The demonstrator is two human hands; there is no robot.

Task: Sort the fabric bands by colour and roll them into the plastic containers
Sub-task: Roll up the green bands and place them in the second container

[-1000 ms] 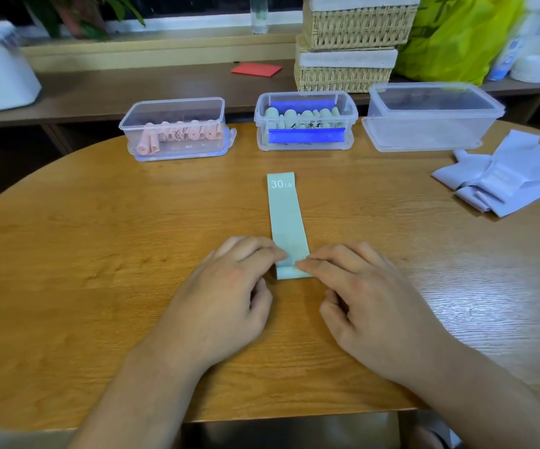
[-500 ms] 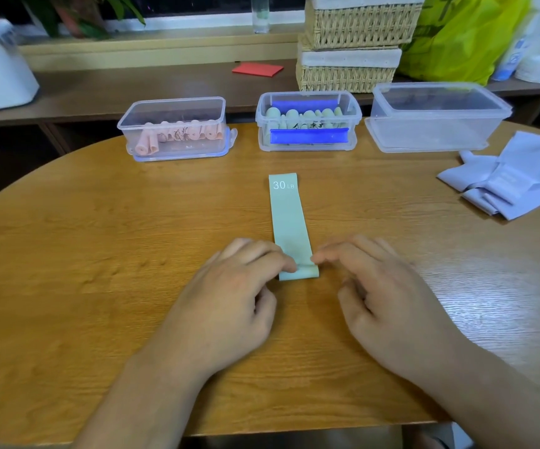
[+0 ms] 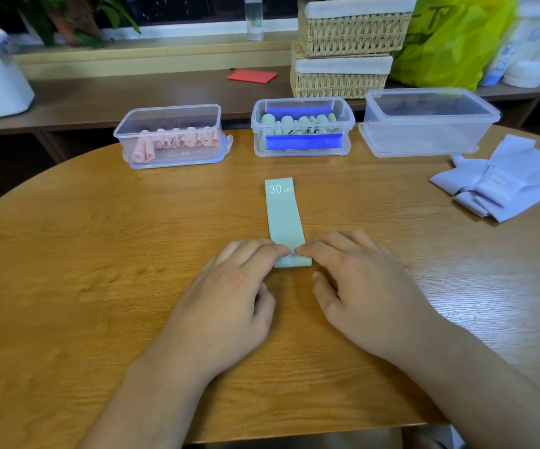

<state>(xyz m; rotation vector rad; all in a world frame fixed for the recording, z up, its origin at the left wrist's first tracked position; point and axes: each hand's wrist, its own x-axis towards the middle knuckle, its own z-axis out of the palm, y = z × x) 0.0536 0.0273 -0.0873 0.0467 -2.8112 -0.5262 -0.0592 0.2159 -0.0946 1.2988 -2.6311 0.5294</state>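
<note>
Soft, dim indoor light; white glare streaks my round brown wooden table (image 3: 488,303) at its right side, its far edges bent and blurred.

A round wooden table (image 3: 67,286) fills the foreground, with a pale sheen of light on its right side. Behind it runs a long, low brown shelf (image 3: 116,92), and a red card (image 3: 252,76) lies flat on it. Two wicker baskets (image 3: 352,34) are stacked there, a yellow-green plastic bag (image 3: 450,40) just beside them. Up on the window sill (image 3: 165,58) stand a clear bottle (image 3: 254,17) and a leafy plant (image 3: 67,17); the window (image 3: 191,8) is dark.
</note>
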